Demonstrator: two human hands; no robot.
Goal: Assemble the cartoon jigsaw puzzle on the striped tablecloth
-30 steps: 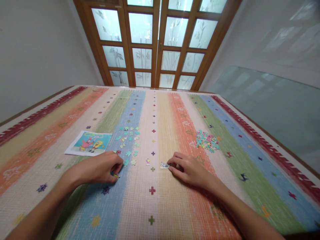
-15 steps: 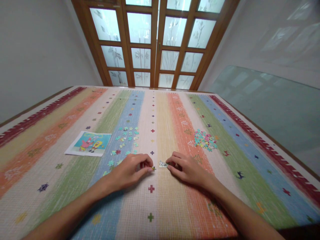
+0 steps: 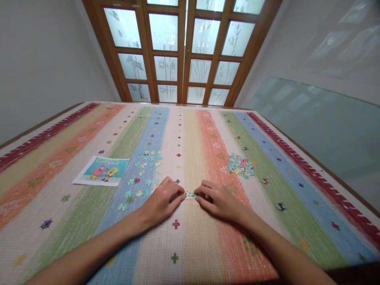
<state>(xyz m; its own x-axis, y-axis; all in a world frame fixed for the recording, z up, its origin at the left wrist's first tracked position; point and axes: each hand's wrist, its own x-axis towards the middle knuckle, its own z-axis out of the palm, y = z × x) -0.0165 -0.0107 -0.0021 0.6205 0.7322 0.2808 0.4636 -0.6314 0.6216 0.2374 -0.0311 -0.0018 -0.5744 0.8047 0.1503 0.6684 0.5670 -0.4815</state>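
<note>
Backlit: door panes (image 3: 163, 33) past far edge of table (image 3: 196, 134), nr blown out. Walls (image 3: 41, 59) dim; glare on pale panel (image 3: 308, 118) off right edge. Wide-angle stretch twd near corners; held puzzle pcs (image 3: 190, 194) soft.

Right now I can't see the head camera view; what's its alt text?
A left hand and right hand pinch opposite ends of a short row of puzzle pieces on a striped tablecloth. Beyond the left hand lie loose pieces, right of a printed cartoon picture; a denser pile lies beyond the right hand. Paned wooden doors stand behind.
</note>
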